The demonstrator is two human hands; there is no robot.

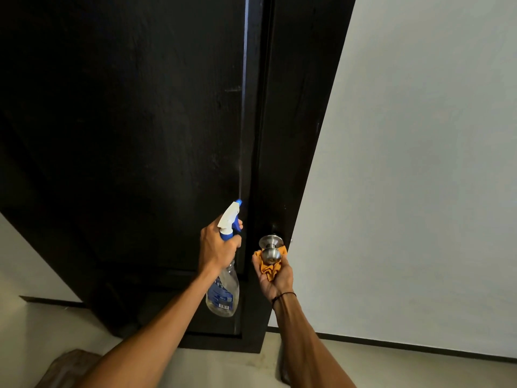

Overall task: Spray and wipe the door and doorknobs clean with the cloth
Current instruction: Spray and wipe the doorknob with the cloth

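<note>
Our right hand (pixel 275 271) cups the orange cloth (pixel 269 268) under the doorknob (pixel 270 249) at the black door's (pixel 126 121) edge; our left hand (pixel 216 247) grips the spray bottle (pixel 223 289) beside a pale wall (pixel 419 163).

Door (pixel 126 130): dark wood, near-black stain, faint grain and scuffs, dull sheen along edge. Knob (pixel 270 254): brushed metal, silvery, satin shine. Cloth (pixel 269 268): orange fabric, soft, crumpled, matt. Bottle (pixel 223 296): clear plastic, glossy, blue printed label; sprayer head white plastic, blue trigger and nozzle. Wall (pixel 419 163): painted, pale, smooth, matt. Floor (pixel 391 371): light, smooth, slight sheen. Wristband (pixel 282 296): thin black cord.
</note>
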